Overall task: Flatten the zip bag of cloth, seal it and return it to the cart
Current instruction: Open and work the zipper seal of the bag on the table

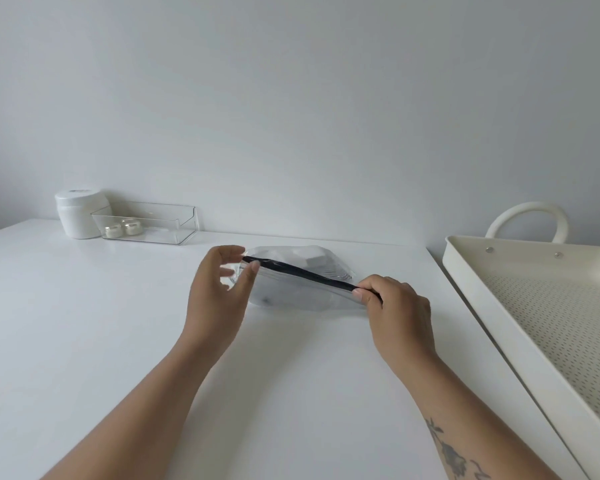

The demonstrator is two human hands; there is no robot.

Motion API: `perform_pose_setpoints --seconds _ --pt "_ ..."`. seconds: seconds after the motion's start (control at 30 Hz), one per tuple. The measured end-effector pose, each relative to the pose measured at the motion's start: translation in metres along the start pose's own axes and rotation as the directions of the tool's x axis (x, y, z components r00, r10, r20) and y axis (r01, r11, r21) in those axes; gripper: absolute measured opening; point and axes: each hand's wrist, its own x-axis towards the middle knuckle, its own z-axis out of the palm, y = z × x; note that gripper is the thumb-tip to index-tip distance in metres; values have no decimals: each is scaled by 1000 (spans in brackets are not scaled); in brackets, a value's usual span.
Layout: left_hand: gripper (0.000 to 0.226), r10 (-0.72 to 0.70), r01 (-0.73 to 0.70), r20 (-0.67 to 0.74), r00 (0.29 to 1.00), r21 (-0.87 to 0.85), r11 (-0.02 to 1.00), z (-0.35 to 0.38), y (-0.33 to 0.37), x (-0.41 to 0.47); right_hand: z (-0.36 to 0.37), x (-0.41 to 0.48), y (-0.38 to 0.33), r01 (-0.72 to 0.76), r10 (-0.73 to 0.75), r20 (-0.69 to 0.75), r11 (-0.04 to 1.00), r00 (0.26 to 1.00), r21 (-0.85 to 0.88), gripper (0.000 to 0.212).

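Clear plastic zip bag [291,282] with white cloth [314,259] inside lies mid-worktop [101,323], its black zip strip [298,271] lifted. Left hand [219,289] pinches the strip's 10 o'clock end; right hand [399,310] has its grip clenched on the 4 o'clock end. Cream cart tray [471,278] sits at 3 o'clock.

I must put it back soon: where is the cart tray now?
The cart tray is at the right edge, beside the table, right of the zip bag.
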Motion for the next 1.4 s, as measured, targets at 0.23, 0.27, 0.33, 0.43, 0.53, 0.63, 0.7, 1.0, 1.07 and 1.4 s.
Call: perform_pose_setpoints --seconds 0.23,0.27,0.33,0.43,0.53,0.63,0.7,1.0,1.07,1.4 --pt "40 422 -564 379 824 464 683 13 14 -17 3 -1 -9 136 -149 63 974 987 183 10" --pt "40 422 -577 401 813 464 672 16 13 -19 4 -1 -11 153 -174 81 965 981 214 10" --pt "33 433 -581 392 811 458 673 17 13 -20 6 -2 -14 163 -199 118 951 973 263 12" --pt "8 446 -559 338 829 459 691 15 13 -16 8 -2 -18 122 -177 114 918 978 377 9" --pt "8 368 -463 287 884 435 773 12 9 -11 5 0 -14 -86 2 151 830 988 551 21" --pt "17 292 -369 249 924 368 854 9 5 -6 -2 2 -6 -248 111 244 713 963 656 8" --pt "19 266 -350 270 925 338 874 6 2 -3 -6 2 -5 -279 114 275 664 955 693 5" --pt "15 297 -424 429 853 240 873 10 13 -10 -5 -2 -12 -326 48 388 642 920 694 3" --pt "11 321 -449 449 834 213 868 11 18 -12 -3 -3 -16 -332 28 412 642 911 691 5" --pt "5 237 -374 520 820 174 911 14 15 -16 5 -6 -22 -289 -70 457 688 887 666 7"
